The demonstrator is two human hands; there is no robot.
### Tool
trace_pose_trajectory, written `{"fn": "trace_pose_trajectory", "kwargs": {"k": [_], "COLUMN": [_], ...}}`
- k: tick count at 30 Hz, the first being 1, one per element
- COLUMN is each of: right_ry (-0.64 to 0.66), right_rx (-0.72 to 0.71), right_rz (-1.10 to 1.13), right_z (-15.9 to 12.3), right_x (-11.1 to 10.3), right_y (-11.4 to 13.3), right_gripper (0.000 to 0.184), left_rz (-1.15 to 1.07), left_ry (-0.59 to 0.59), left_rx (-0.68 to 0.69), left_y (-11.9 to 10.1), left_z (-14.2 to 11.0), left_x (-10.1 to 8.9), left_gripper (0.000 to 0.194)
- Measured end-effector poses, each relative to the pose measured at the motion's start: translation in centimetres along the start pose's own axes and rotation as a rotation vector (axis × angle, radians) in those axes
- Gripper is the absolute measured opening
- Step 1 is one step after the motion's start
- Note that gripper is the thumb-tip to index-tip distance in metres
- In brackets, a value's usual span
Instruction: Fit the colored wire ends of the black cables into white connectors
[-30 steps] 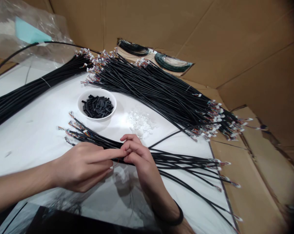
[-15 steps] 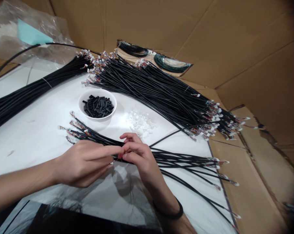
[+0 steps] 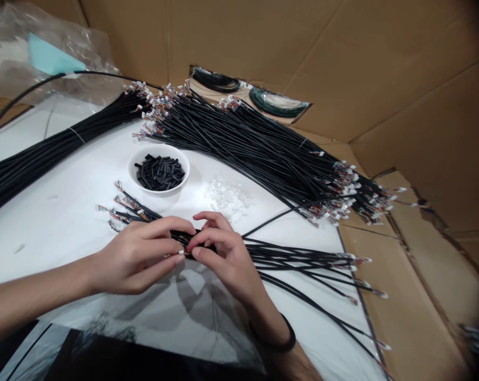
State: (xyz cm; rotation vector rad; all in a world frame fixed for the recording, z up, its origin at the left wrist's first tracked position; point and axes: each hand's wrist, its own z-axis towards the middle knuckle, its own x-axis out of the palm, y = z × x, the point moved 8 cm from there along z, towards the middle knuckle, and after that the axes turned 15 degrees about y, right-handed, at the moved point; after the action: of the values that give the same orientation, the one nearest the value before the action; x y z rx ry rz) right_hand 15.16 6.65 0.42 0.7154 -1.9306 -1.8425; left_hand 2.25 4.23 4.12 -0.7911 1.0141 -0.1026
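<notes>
- L hand [image 3: 134, 256] + R hand [image 3: 227, 259] meet low centre, fingers curled inward, tips pinched on a blk cable [image 3: 186, 244]
- L fingertips [image 3: 179, 257] and R fingertips [image 3: 193, 253] close around that cable near its end; exact contact partly hidden
- blk wristband [image 3: 282, 341] on R wrist
- held cable sits in small loose batch of cables [image 3: 303, 259], fanned out both sides of hands; fine colored wires + wht connectors at ends [image 3: 122, 203]
- batch lies on wht sheet [image 3: 56, 238], dark object [image 3: 104, 360] at near edge
- wht bowl [image 3: 159, 191] just past hands, full of blk sleeves [image 3: 159, 173]; wht plastic bits [image 3: 227, 198] in heap beside it, so plenty of both appear left
- big cable pile [image 3: 255, 148] beyond, many more cables than hand batch, appears further along; can't tell if finished
- tied cable bundle [image 3: 52, 151] far L, looks done
- far back: 2 wire coils [image 3: 215, 79] [image 3: 277, 101], plastic bag [image 3: 36, 53], cardboard box wall [image 3: 382, 79]
</notes>
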Motion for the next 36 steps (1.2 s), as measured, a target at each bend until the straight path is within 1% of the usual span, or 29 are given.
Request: {"fn": "trace_pose_trajectory", "kwargs": {"k": [4, 7, 13, 19, 25, 31, 36], "right_ry": [-0.023, -0.015, 0.032, 0.036, 0.024, 0.013, 0.006], "right_rx": [0.001, 0.008, 0.014, 0.015, 0.016, 0.000, -0.035], "right_rz": [-0.013, -0.019, -0.022, -0.019, -0.009, -0.028, -0.063], "right_z": [0.0, 0.0, 0.0, 0.0, -0.1, -0.1, -0.1], "right_x": [-0.1, -0.1, 0.1, 0.2, 0.2, 0.3, 0.3], "right_y": [-0.1, -0.2, 0.0, -0.1, 0.0, 0.3, 0.6], "right_gripper": [0.011, 0.013, 0.012, 0.010, 0.010, 0.009, 0.007], "left_rz": [-0.229, -0.348, -0.573, -0.740, -0.900, -0.990, -1.063], "left_ry": [0.030, 0.070, 0.152, 0.203, 0.197, 0.189, 0.166], "left_rx": [-0.123, -0.195, -0.348, -0.396, -0.442, -0.474, -0.462], "left_y": [1.1, 1.8, 3.5, 4.1, 4.5, 4.7, 4.8], "left_z": [0.4, 0.6, 0.4, 0.5, 0.3, 0.1, 0.0], "left_x": [0.0, 0.3, 1.1, 1.9, 2.5, 2.9, 2.9], "left_gripper": [0.015, 0.018, 0.032, 0.038, 0.037, 0.037, 0.035]}}
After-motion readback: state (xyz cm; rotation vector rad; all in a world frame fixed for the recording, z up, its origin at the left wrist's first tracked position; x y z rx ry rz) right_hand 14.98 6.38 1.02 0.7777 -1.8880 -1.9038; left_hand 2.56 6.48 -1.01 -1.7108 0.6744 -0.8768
